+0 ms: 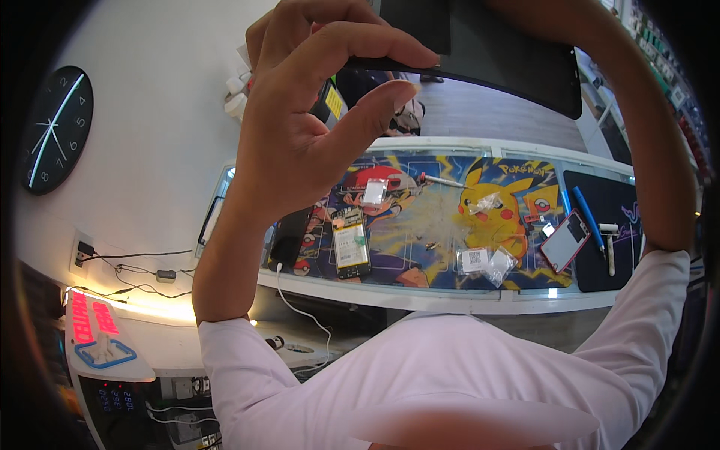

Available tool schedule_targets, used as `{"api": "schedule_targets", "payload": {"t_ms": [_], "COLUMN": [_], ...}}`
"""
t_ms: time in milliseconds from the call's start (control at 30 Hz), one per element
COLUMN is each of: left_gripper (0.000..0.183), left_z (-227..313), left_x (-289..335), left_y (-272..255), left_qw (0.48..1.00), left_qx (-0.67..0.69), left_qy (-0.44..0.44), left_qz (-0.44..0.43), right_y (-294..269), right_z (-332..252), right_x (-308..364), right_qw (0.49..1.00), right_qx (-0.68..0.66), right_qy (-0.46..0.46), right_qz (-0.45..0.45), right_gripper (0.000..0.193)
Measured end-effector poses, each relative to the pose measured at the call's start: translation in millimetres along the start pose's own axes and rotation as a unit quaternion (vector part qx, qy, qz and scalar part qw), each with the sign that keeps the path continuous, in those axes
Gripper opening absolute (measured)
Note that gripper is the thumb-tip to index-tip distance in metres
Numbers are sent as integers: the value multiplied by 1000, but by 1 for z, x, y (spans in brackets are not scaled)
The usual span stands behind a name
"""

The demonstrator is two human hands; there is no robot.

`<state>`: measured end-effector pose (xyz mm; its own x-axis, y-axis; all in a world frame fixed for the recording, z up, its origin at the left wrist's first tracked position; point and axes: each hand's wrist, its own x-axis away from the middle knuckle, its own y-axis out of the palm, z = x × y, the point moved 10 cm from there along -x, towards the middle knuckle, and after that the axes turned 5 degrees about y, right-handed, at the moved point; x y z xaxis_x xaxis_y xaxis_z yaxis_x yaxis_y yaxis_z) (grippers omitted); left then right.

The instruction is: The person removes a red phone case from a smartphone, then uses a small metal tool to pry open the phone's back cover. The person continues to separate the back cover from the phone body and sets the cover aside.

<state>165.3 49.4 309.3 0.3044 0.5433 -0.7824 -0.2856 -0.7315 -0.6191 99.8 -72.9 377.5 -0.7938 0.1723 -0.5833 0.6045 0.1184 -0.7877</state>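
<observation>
A dark phone screen [517, 75] is held up at the top of the view, close to the camera. My left hand [300, 97] is raised beside it, its index fingertip against the screen's lower edge and the thumb spread apart from it. My right hand [525, 11] reaches over the screen's upper part and appears to hold it; its fingers are out of the picture. Below on the counter lies an opened phone [350, 244] with battery and circuit board exposed. Left of it is a dark phone [291, 240] with a white cable [289, 296] plugged in.
A colourful cartoon mat [412, 225] covers the counter, bearing small clear bags [487, 262], a white-handled tool [444, 180] and loose bits. At right are a red-edged phone part [565, 240], a blue pen-like tool [589, 214] and a white-headed tool [610, 247]. A wall clock [56, 131] hangs left.
</observation>
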Motion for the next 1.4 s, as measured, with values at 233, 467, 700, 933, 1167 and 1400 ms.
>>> {"api": "schedule_targets", "payload": {"t_ms": [233,467,700,933,1167,1400], "left_gripper": [22,20,16,15,27,26], "left_z": [10,25,22,9,23,38], "left_x": [-18,-33,-38,-32,-18,7], "left_y": [-30,-45,-51,-56,-63,-42], "left_qw": [998,996,998,991,998,988], "left_qx": [-15,-83,53,113,-20,-145], "left_qy": [30,17,-28,-27,27,48], "left_qz": [48,23,35,67,54,30], "right_y": [-35,-52,-54,-54,-60,-41], "right_z": [-11,-51,-59,-69,-72,-91], "right_x": [-18,-4,-16,-10,-7,31], "right_qw": [996,986,985,983,978,974], "right_qx": [60,112,119,105,88,90], "right_qy": [67,-109,-114,-146,-168,-188], "right_qz": [13,63,48,27,87,90], "right_gripper": [28,28,29,29,25,12]}}
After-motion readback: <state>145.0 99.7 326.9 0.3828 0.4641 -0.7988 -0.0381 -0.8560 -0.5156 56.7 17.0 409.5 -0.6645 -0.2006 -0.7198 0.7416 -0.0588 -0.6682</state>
